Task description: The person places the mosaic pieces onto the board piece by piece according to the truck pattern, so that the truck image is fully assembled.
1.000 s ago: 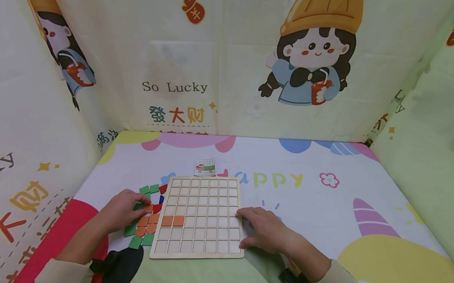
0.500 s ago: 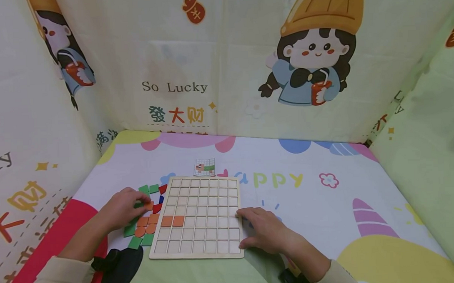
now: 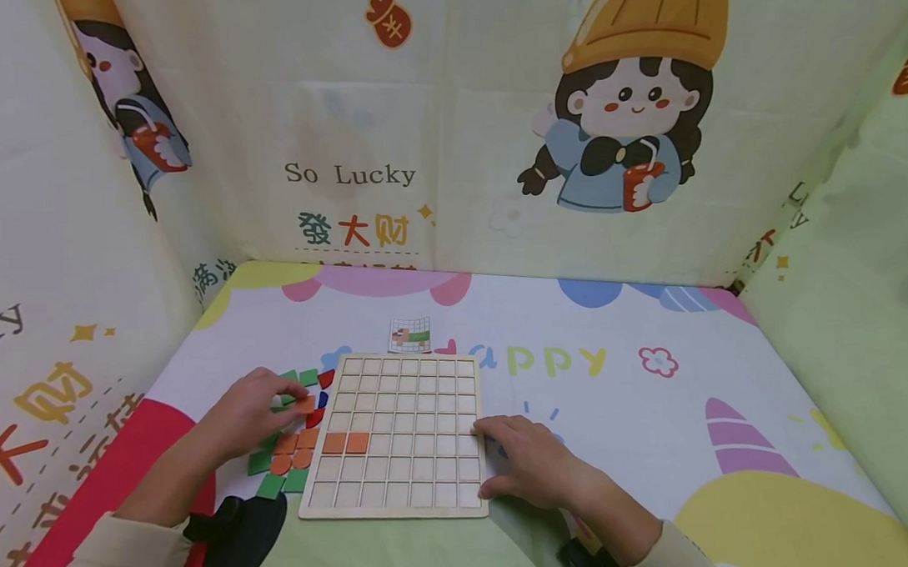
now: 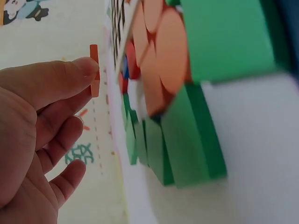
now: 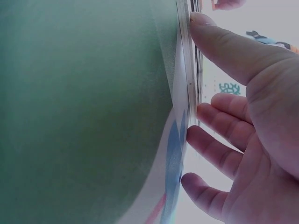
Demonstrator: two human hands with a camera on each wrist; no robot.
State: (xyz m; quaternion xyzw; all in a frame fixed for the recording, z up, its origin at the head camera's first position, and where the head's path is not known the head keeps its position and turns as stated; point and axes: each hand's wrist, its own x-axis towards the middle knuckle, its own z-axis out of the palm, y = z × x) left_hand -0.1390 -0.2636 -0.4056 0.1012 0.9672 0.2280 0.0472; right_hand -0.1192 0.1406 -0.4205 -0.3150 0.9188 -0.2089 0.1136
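My left hand (image 3: 244, 414) pinches an orange square tile (image 3: 305, 404) between thumb and fingertip. In the left wrist view that orange tile (image 4: 94, 51) is seen edge-on, lifted off the table. Below and around the hand lie loose pieces: orange squares (image 3: 285, 444), orange discs (image 3: 281, 464), green tiles (image 3: 272, 486), red pieces (image 3: 325, 379) and a blue one (image 3: 323, 399). To their right lies a wooden grid board (image 3: 409, 466), with two orange squares (image 3: 345, 443) side by side in its left cells. My right hand (image 3: 531, 462) rests against the board's right edge, fingers loosely spread.
A small printed card (image 3: 409, 335) with a coloured grid picture lies just behind the board. Patterned cloth walls (image 3: 482, 232) enclose the table at the back and both sides. The tabletop (image 3: 616, 420) carries a colourful print.
My left hand has risen slightly and shifted a little away from me with the orange tile, which now shows more clearly. The right hand and the board have stayed still.
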